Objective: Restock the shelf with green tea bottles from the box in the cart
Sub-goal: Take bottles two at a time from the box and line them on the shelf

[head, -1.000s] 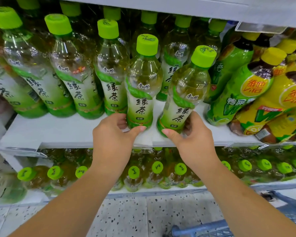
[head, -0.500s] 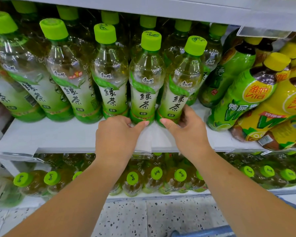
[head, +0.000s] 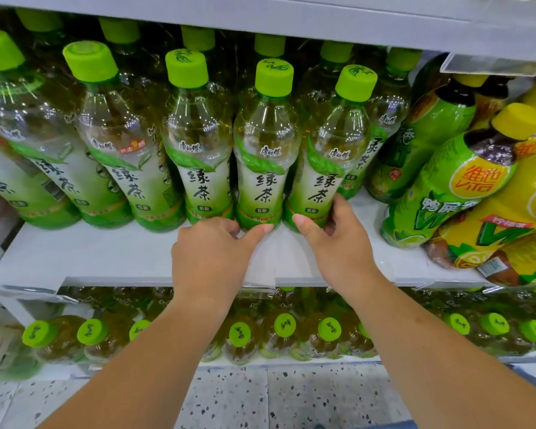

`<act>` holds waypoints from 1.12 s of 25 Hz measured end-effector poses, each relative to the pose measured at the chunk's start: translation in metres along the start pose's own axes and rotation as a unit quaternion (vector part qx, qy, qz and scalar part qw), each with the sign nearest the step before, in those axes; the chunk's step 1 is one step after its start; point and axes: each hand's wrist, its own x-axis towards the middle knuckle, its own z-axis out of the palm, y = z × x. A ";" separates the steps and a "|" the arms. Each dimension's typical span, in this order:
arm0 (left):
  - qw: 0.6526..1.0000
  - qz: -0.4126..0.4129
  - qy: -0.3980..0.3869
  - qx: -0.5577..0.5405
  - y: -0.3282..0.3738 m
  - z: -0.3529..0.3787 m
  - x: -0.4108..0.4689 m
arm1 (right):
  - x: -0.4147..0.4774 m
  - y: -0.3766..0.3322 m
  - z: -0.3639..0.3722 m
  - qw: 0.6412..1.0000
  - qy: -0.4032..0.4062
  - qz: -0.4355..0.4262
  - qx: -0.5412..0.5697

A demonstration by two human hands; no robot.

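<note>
Grip of left hand (head: 211, 255) curls round 1 ribbed clear-plastic bottle (head: 262, 168), right hand (head: 342, 246) round its neighbour (head: 325, 171).

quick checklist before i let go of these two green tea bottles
1. Left hand grips the base of the middle bottle: ok.
2. Right hand grips the base of the right bottle: ok.
3. Both labels face front: ok.
4. Both in line with the front row on the shelf: ok.
5. Bases flat on the shelf: cannot tell, the hands cover them.
6. Right bottle apart from the leaning yellow-capped bottle: ok.
</note>
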 end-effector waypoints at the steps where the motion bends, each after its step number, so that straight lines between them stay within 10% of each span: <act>1: 1.000 0.001 0.003 0.000 -0.001 0.001 0.000 | 0.000 0.001 0.000 1.000 0.001 0.001 -0.009; 28: 0.983 -0.080 -0.164 -0.020 0.013 -0.018 0.011 | -0.004 -0.040 -0.015 0.992 -0.022 0.090 -0.082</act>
